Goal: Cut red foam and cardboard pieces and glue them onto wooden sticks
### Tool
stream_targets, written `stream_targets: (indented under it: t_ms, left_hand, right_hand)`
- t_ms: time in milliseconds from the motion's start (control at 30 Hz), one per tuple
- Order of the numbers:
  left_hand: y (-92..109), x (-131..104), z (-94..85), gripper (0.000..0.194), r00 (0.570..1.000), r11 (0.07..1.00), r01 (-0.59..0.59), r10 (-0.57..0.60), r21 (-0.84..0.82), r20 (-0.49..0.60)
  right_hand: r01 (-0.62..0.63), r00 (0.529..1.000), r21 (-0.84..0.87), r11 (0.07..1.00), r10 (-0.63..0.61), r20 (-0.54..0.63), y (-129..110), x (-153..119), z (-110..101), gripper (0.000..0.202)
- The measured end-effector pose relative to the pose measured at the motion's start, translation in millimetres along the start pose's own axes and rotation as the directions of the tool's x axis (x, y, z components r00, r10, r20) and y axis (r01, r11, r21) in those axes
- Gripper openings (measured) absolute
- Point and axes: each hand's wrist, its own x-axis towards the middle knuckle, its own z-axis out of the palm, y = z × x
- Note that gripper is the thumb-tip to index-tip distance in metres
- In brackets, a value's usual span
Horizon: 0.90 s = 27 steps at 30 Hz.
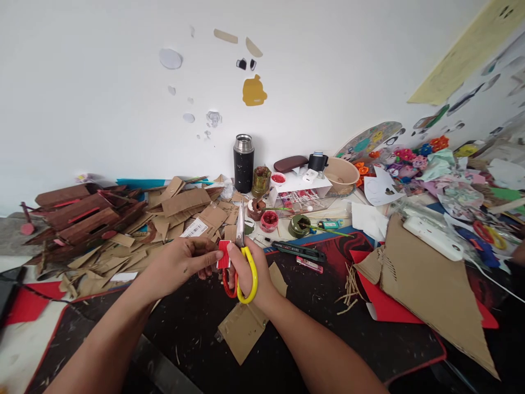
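Over the dark mat (184, 339), my left hand (176, 265) pinches the edge of a small red ribbed piece (223, 254) with a pale border. Closed around a pair of scissors (251, 279) with one yellow and one red handle loop is my right hand (256, 268). The blades point up and away from me, and the right thumb lies against or very near the red piece. Whether the right fingers also grip that piece is hidden. Below the hands lies a cut piece of brown cardboard (241, 334).
Cardboard scraps (110, 257) and dark red painted pieces (77, 213) heap up at left. Behind the hands stand a black flask (243, 169), a red paint pot (269, 221) and a green one (298, 225). A utility knife (297, 250) and large cardboard (426, 290) lie at right.
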Motion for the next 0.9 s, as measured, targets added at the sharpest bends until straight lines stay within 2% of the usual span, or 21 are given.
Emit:
stream_targets:
  t_ms: [433, 900]
  left_hand:
    - [2, 1, 0.8, 0.047, 1.000, 0.999, -0.001, 0.001, 0.033, 0.000]
    - [-8, 0, -6.1, 0.050, 0.999, 0.997, -0.034, 0.032, 0.065, 0.025]
  right_hand:
    - [-0.001, 1.000, -0.005, 1.000, 0.001, 0.006, 4, 1, 0, 0.045]
    - [-0.014, 1.000, -0.025, 1.000, 0.015, 0.016, -3, -2, 2, 0.045]
